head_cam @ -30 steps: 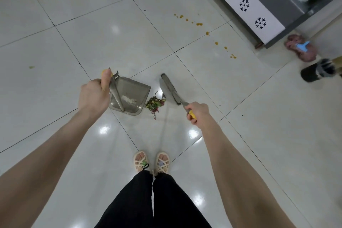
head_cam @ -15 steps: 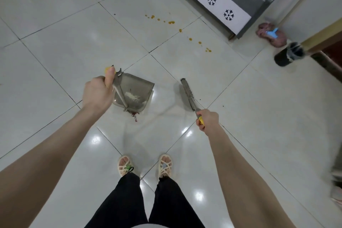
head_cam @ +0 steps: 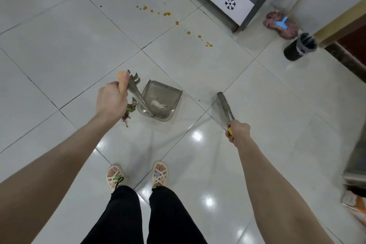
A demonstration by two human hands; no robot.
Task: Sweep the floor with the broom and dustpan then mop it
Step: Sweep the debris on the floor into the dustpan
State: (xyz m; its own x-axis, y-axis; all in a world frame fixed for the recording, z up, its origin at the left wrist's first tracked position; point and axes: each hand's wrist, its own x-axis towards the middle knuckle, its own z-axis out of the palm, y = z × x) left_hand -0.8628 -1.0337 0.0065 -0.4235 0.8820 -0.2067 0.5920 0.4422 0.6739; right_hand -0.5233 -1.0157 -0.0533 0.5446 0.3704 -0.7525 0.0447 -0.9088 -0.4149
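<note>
Head view down past both forearms, cut off at the bottom edge: red-green scraps [head_cam: 128, 112] half hidden behind left hand [head_cam: 111, 101], wrapped tight round the long handle of the dustpan [head_cam: 164, 95]; right hand [head_cam: 238, 131] gripping the broom [head_cam: 224, 105], brush head edge-on, right of the pan and apart from it. Dustpan low on the tiled floor [head_cam: 59, 35], holding a small whitish heap [head_cam: 159, 105]; black bin [head_cam: 297, 49] beside pink mop head [head_cam: 289, 32] far right, contents impossible to make out.
</note>
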